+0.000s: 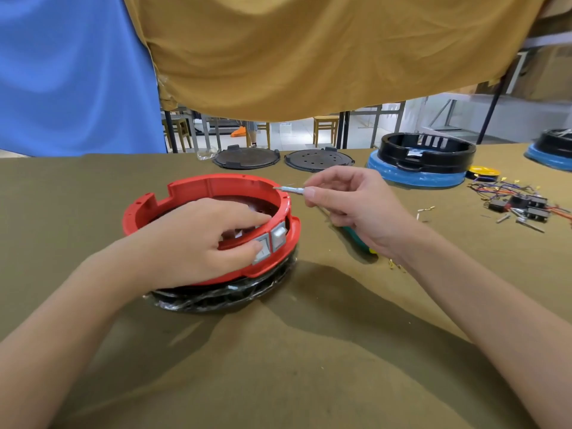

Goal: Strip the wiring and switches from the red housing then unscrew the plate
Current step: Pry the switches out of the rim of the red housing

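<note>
The red housing [216, 184] appeared to be moulded plastic, smooth with a slight sheen. Its two rocker switches [272, 239] looked like pale glossy plastic. The base beneath was wrapped in clear crinkled film [216, 300] (shiny over black). The table cover [309, 351] was matt olive-brown cloth, creased. The slim piece [291, 189] pinched by the right hand [349, 202] looked silvery and metallic.

Two bare forearms come into the picture from the bottom edge, and no sleeve shows on either of them. The left hand [198, 239] and the right hand [349, 202] carry no glove, no ring and no watch. The fingernails are cut short and are without any paint
</note>
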The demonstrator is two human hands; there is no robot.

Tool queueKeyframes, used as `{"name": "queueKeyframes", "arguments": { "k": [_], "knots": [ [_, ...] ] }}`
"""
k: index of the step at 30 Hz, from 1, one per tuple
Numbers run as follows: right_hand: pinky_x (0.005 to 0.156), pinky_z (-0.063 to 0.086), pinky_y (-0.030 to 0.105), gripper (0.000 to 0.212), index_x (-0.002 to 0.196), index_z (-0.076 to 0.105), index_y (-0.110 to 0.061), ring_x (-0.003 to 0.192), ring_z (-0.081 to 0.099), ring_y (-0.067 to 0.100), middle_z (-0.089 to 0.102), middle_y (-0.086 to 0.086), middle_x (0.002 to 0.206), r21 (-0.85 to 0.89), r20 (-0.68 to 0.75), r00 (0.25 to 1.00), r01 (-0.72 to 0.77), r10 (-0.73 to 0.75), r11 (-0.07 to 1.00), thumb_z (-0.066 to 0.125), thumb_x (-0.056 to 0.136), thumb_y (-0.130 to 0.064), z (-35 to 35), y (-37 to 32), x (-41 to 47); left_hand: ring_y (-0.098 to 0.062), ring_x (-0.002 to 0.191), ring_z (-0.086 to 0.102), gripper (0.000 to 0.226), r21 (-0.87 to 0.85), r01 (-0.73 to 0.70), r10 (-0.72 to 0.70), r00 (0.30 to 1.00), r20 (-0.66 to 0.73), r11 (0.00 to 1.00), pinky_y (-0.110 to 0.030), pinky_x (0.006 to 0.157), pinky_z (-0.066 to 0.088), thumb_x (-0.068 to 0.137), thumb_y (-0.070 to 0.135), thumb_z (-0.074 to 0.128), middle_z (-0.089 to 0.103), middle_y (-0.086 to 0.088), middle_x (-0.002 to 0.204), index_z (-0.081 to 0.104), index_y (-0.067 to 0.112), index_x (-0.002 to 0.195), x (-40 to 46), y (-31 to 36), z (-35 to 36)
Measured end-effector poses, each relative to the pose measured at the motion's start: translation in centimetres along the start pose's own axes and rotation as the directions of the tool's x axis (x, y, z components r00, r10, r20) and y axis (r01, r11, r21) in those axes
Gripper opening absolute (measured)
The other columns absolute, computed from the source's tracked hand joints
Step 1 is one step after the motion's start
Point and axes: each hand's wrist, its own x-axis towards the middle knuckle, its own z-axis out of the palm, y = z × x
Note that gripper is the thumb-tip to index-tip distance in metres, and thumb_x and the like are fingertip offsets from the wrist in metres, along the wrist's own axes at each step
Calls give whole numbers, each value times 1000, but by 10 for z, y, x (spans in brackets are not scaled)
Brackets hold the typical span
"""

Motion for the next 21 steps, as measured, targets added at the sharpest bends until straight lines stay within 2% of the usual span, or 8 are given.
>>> {"name": "queueKeyframes", "arguments": {
  "k": [3, 6, 8, 11, 14, 19, 21],
  "knots": [
    [40, 30, 15, 5, 82, 76, -8, 48, 38, 5, 60, 1, 63, 165, 71, 997, 10, -22, 986, 77, 79, -11, 6, 0, -2, -10, 91, 65, 41, -69, 8, -5, 999, 42, 998, -41, 77, 52, 92, 48, 46, 69, 17, 101, 61, 39, 129, -2, -4, -3],
    [42, 35, 17, 20, 80, 71, -6, 51, 38, 9, 52, 1, 61, 267, 67, 997, 10, -29, 964, 68, 87, -24, 10, -1, -2, -1, 104, 62, 49, -101, 50, -45, 998, 54, 994, -31, 85, 52, 88, 40, 46, 64, 30, 109, 60, 38, 135, -3, -9, -4],
    [46, 40, 22, 31, 81, 70, -8, 53, 46, 16, 57, 4, 63, 138, 24, 995, 91, -95, 986, 58, 97, -31, 13, -2, -4, 4, 109, 58, 54, -138, 56, -52, 998, 34, 989, -23, 87, 50, 80, 40, 42, 62, 32, 112, 61, 38, 131, -2, -10, -2],
    [57, 48, 24, 34, 83, 68, -8, 62, 59, 18, 63, 7, 69, -93, 0, 967, 255, -256, 962, 50, 102, -29, 22, -4, -10, -4, 102, 61, 42, -162, 48, -48, 999, 3, 986, -31, 83, 53, 81, 31, 44, 65, 22, 108, 61, 36, 119, 1, -6, 7],
    [64, 50, 22, 32, 83, 66, -6, 65, 62, 16, 63, 7, 71, -141, -17, 946, 317, -323, 938, 47, 104, -22, 28, -6, -14, -3, 96, 59, 29, -95, 8, -16, 996, -85, 995, -33, 79, 50, 85, 30, 50, 63, 22, 102, 57, 35, 112, 2, -3, 18],
    [62, 52, 32, 29, 84, 62, -6, 65, 61, 24, 60, 2, 72, -182, -27, 928, 362, -372, 914, 48, 102, -24, 30, -8, -18, -4, 88, 56, 31, -10, -75, 71, 978, -198, 997, -26, 75, 48, 85, 34, 54, 58, 23, 96, 60, 28, 115, 4, 0, 27],
    [62, 54, 29, 26, 85, 62, -9, 66, 64, 20, 60, -3, 73, -242, 11, 924, 373, -382, 896, 50, 101, -27, 31, -9, -19, -4, 84, 55, 34, 17, -86, 87, 967, -238, 996, -24, 74, 46, 85, 40, 52, 56, 23, 93, 62, 24, 113, 4, 2, 30]
  ]
}}
